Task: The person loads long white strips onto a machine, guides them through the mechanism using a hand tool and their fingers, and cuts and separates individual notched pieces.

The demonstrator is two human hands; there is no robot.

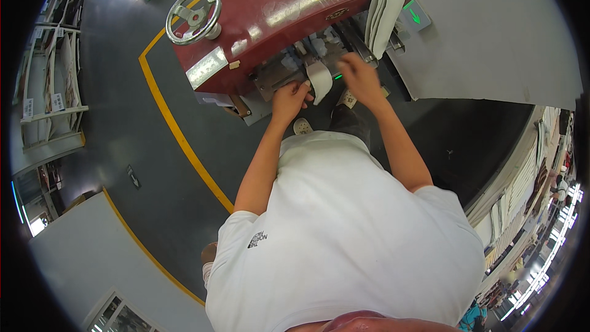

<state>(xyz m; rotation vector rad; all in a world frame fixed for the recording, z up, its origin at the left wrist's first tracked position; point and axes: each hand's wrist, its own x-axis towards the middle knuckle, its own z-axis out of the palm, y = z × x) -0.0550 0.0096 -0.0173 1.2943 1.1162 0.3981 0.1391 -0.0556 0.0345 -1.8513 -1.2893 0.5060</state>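
Observation:
A pale, flexible strip curves down out of the front opening of a dark red machine. At the strip's left edge is my left hand, its fingers curled and pinching there, though the fingertips are partly hidden. To the right of the strip, my right hand is raised in front of the opening and apart from the strip. Motion smears its fingers, so their shape is unclear. Metal parts show inside the opening.
A metal handwheel stands on the machine's left end. Several long pale strips drape over its right side. A grey table adjoins at right. A yellow line marks the floor; racks stand far left.

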